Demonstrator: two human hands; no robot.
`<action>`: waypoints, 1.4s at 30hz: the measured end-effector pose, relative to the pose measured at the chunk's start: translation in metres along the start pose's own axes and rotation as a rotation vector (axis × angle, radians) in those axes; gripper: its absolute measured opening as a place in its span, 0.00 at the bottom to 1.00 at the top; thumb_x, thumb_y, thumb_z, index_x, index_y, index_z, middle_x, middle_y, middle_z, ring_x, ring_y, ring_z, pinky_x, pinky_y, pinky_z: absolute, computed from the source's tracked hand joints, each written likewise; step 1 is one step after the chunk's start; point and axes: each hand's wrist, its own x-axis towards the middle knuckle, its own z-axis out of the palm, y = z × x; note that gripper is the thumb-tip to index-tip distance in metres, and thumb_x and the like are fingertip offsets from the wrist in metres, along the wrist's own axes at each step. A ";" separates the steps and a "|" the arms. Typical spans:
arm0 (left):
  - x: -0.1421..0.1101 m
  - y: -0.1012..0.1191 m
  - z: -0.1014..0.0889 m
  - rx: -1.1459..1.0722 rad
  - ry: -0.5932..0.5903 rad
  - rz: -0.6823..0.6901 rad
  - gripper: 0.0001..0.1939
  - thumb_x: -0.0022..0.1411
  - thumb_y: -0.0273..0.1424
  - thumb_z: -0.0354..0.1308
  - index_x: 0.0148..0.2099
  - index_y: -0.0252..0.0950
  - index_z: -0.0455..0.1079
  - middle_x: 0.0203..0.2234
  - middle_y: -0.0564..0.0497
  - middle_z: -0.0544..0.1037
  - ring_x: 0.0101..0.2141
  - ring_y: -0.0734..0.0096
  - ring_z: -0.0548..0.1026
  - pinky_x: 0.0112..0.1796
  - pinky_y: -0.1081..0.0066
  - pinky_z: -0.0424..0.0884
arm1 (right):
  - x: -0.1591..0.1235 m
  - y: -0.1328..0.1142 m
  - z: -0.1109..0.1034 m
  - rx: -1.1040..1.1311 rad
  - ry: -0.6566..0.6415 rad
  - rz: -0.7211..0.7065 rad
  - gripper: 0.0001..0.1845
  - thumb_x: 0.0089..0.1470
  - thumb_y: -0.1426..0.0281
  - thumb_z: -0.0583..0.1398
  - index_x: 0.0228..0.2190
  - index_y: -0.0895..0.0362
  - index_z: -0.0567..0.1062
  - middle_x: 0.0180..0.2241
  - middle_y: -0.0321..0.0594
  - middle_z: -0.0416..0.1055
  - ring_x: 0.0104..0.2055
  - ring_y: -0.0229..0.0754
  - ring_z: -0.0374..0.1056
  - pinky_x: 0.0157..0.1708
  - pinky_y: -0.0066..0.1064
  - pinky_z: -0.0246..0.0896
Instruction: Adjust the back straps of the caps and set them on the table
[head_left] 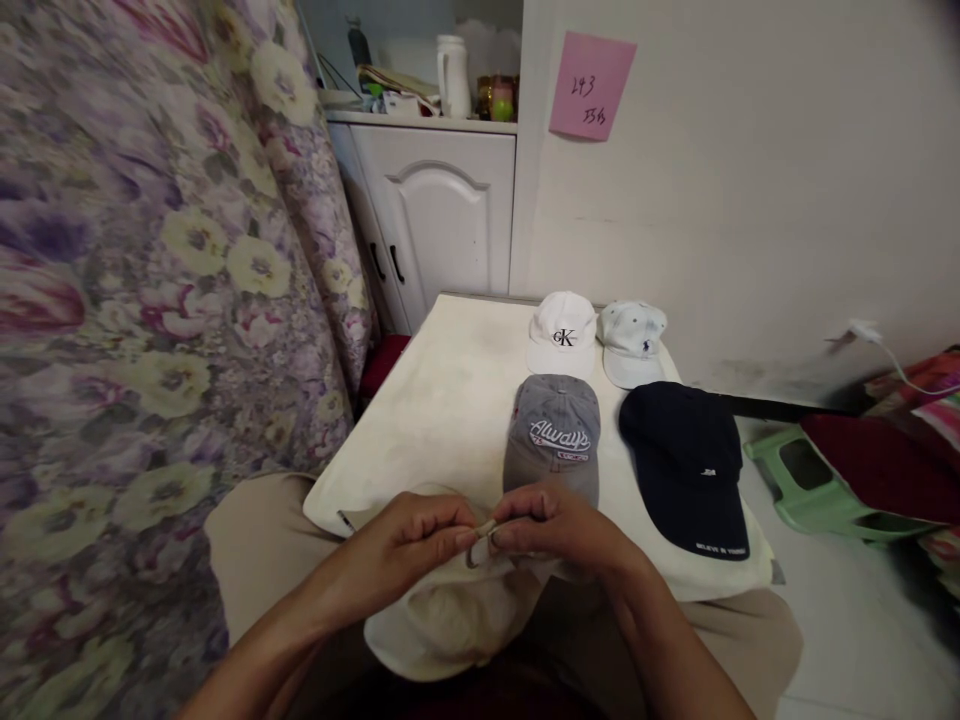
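Note:
A beige baseball cap point(450, 625) lies over my lap at the table's front edge, its brim toward me. Both of my hands meet at its back strap point(480, 550), where a small ring-like buckle shows. My left hand point(424, 530) pinches the strap from one side, thumb against forefinger. From the other side my right hand point(551, 525) grips the same strap between its fingertips. Just beyond the right hand is a grey cap point(553, 425) with white "Always" lettering. The fingers hide part of the strap.
On the cream-covered table point(442, 400) sit a white cap point(562, 335), a pale blue-white cap point(634, 340) and a navy cap point(682, 465). A floral curtain point(172, 300) hangs at left. A white cabinet point(439, 210) stands behind; a green stool point(810, 510) is at right.

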 end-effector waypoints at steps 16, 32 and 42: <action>-0.004 0.005 -0.002 -0.010 0.054 0.040 0.15 0.63 0.37 0.57 0.27 0.35 0.64 0.22 0.58 0.61 0.25 0.76 0.59 0.26 0.75 0.55 | 0.001 -0.017 0.004 -0.083 0.047 -0.141 0.13 0.54 0.60 0.66 0.32 0.58 0.79 0.23 0.32 0.70 0.22 0.30 0.59 0.21 0.22 0.51; -0.037 0.039 -0.024 -0.099 0.049 0.040 0.19 0.64 0.43 0.59 0.28 0.34 0.66 0.20 0.59 0.57 0.22 0.79 0.52 0.21 0.77 0.47 | 0.010 -0.071 0.035 -0.109 0.082 -0.266 0.12 0.52 0.63 0.67 0.26 0.60 0.77 0.17 0.29 0.65 0.18 0.28 0.56 0.18 0.21 0.48; -0.034 0.025 -0.032 -0.702 0.086 -0.029 0.17 0.52 0.40 0.70 0.28 0.31 0.72 0.19 0.55 0.68 0.18 0.80 0.64 0.20 0.80 0.60 | 0.030 -0.051 0.011 0.217 -0.107 -0.237 0.20 0.48 0.57 0.69 0.23 0.60 0.72 0.18 0.32 0.70 0.15 0.29 0.58 0.15 0.20 0.48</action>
